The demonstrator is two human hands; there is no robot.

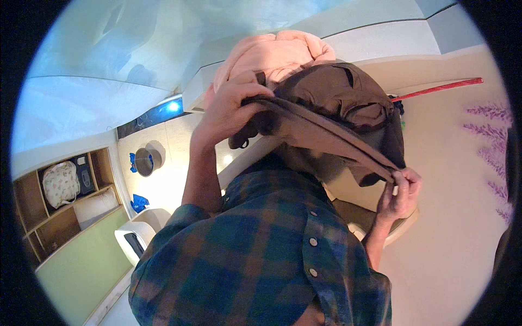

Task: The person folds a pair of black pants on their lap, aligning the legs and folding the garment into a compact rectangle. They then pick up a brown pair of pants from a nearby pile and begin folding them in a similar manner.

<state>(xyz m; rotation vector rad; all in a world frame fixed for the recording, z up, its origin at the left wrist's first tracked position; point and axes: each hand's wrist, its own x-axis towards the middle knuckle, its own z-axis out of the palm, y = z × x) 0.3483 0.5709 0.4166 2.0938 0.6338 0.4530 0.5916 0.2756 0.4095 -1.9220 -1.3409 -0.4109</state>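
Note:
A dark brown garment hangs bunched in front of me, and its exact kind cannot be told from its folds. One long edge of it is stretched taut on a slant between my two hands. My left hand is higher and grips the upper left end of that edge, fingers closed over the cloth. Lower down on the right, my right hand pinches the other end between thumb and fingers. Behind the brown cloth lies a fluffy pink item, partly covered by it.
A red stick lies against the pale surface at right, near purple flower decoration. At left are a round dark bin, blue plastic, a white rounded object and wooden shelves holding a patterned bag.

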